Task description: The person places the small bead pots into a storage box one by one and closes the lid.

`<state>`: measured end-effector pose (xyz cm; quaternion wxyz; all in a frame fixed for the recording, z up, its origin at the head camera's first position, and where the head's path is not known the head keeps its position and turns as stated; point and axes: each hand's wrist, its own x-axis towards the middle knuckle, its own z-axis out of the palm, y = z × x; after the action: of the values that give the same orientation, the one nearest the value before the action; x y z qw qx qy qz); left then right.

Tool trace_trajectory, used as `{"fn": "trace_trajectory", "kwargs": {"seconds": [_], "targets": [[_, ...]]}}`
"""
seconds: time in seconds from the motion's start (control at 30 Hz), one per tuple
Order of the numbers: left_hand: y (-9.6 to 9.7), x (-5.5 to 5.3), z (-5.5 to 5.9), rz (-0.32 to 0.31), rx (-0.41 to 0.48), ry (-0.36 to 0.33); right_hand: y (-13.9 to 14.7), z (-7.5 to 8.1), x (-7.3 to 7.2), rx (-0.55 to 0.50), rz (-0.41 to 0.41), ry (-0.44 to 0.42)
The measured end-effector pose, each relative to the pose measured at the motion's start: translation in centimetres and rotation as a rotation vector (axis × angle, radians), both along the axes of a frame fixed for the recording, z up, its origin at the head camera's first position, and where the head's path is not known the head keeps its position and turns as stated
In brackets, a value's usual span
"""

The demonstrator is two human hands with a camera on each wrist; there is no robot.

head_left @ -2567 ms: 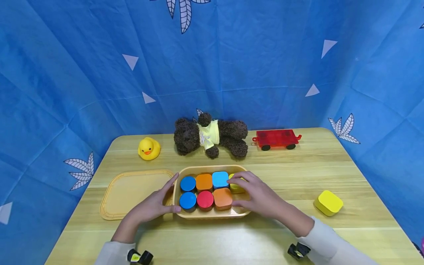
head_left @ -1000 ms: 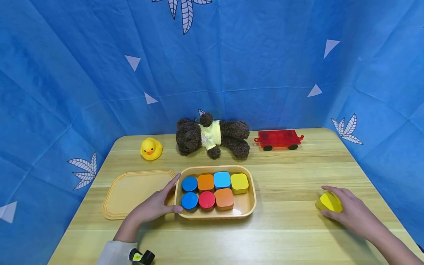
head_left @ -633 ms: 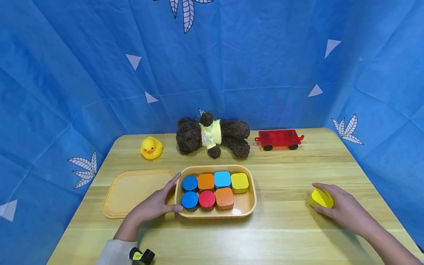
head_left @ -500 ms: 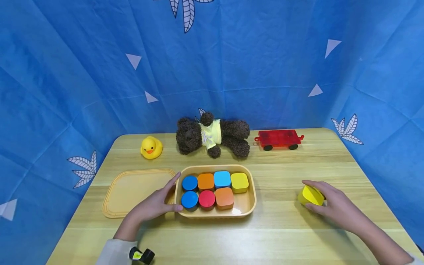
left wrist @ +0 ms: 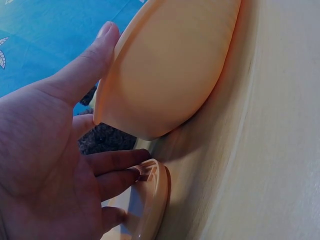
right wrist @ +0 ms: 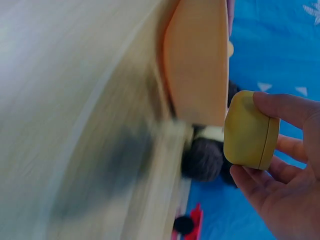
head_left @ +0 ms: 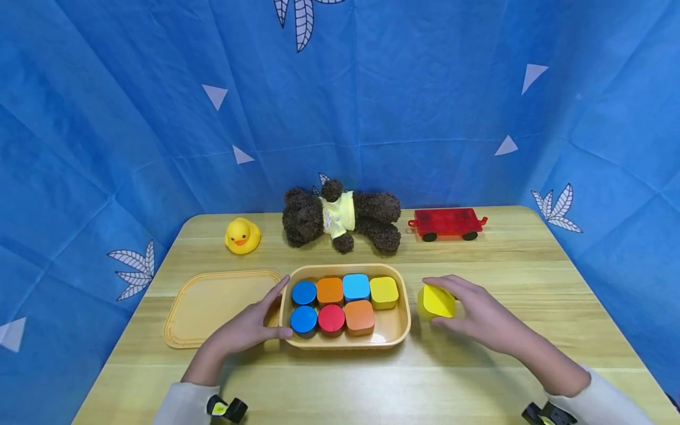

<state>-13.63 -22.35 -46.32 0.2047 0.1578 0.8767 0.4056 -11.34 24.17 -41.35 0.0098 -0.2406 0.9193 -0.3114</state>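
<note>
My right hand point(head_left: 478, 310) pinches a yellow rounded-square block point(head_left: 435, 302) between thumb and fingers, raised above the table just right of the tan box. In the right wrist view this block point(right wrist: 247, 131) shows a seam near one face. My left hand point(head_left: 247, 324) rests thumb and index finger, spread and fairly straight, against the left end of the tan box point(head_left: 345, 344); in the left wrist view they touch its rim. Inside the box are blue round blocks point(head_left: 304, 320), a red round block point(head_left: 332, 319), orange blocks point(head_left: 359, 316), a light blue block point(head_left: 356, 286) and another yellow block point(head_left: 384, 291).
A tan lid point(head_left: 218, 310) lies flat left of the box, partly behind my left hand. Along the back sit a yellow rubber duck point(head_left: 242, 237), a dark brown teddy bear point(head_left: 340, 217) lying down, and a red toy wagon point(head_left: 447, 223). A blue curtain point(head_left: 425, 88) hangs behind the wooden table.
My right hand left the box's right side, took the yellow block from the table's right, lifted it and carried it left toward the box. The left hand stayed at the box.
</note>
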Motion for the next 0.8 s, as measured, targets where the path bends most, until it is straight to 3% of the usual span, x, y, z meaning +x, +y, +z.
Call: {"fn": "trace_trajectory", "kwargs": {"seconds": [0.3, 0.57, 0.8], "targets": [[-0.1, 0.0, 0.0, 0.006, 0.008, -0.012, -4.0, 0.4, -0.7, -0.021, 0.133, 0.031], [-0.1, 0.2, 0.1, -0.021, 0.021, 0.016, -6.3, -0.3, -1.6, 0.07, 0.211, 0.049], [0.0, 0.1, 0.2, -0.016, 0.021, 0.014, -7.3, -0.9, -2.1, 0.139, 0.256, 0.015]]}}
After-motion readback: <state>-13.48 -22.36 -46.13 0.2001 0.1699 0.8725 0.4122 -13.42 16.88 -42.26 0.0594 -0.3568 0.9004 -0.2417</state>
